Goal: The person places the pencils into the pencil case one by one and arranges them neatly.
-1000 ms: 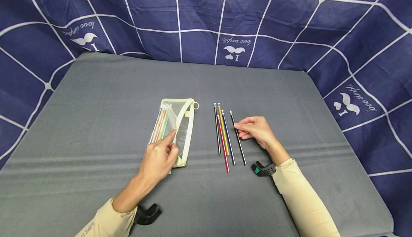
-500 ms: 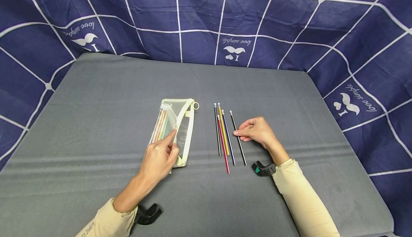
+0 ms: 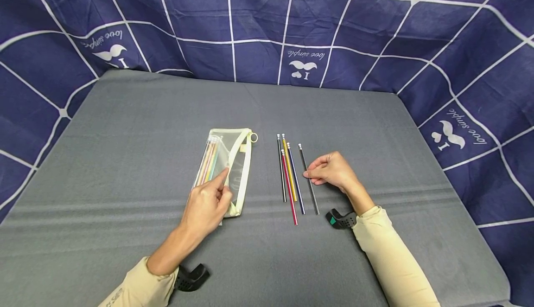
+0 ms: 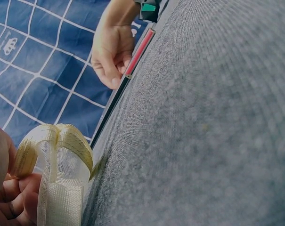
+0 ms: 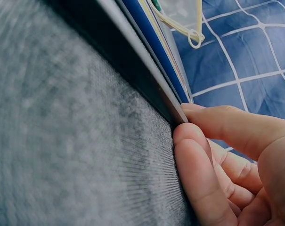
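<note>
My left hand (image 3: 207, 206) holds the pale yellow edge of a clear mesh pencil pouch (image 3: 239, 184), index finger stretched along its opening. In the left wrist view, the pouch's zip band (image 4: 74, 141) bows up beside the fingers. Colored pencils (image 3: 208, 161) in a clear sleeve show at the pouch's left side. With thumb and fingers, my right hand (image 3: 331, 171) pinches a black pencil (image 3: 313, 195) near its middle. The right wrist view shows those fingertips (image 5: 191, 134) at the pencil, low over the grey surface.
Several loose pencils lie between the hands: a dark one (image 3: 281, 168), a red one (image 3: 289, 188), a yellow one (image 3: 294, 188) and a blue one (image 3: 295, 177). Grey cloth (image 3: 167, 112) covers the tabletop. A navy checked curtain (image 3: 258, 19) hangs behind and at the sides.
The right fingertips have shifted slightly toward me along the black pencil, whose visible face has turned greyer. The left hand and pouch stay as they were.
</note>
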A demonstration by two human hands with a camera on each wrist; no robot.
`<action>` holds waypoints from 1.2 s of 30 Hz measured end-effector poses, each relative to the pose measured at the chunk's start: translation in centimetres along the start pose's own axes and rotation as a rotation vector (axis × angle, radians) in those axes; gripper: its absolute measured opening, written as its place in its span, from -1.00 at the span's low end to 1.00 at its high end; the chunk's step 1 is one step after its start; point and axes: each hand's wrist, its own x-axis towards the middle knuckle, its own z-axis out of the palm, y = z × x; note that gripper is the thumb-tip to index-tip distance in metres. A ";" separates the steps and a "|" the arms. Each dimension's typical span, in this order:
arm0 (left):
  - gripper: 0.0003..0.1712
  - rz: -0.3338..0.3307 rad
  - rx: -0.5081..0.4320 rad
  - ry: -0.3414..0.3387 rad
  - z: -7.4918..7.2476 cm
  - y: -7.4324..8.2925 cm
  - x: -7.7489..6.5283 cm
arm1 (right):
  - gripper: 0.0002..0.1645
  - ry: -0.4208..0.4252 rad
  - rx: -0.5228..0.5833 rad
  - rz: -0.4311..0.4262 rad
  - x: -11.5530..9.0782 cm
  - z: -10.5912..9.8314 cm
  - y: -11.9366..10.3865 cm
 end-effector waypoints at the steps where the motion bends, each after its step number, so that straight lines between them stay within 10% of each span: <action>1: -0.50 0.001 0.000 0.000 0.0 0.0 0.0 | -0.74 0.000 -0.004 0.002 0.0 0.0 0.0; 16: -0.50 -0.003 0.003 0.000 0.0 0.0 0.0 | -0.83 0.024 -0.027 0.041 0.0 0.2 -0.1; 36: -0.50 0.013 -0.003 0.010 0.0 0.0 0.0 | -0.89 -0.087 0.284 0.046 0.4 -1.0 0.8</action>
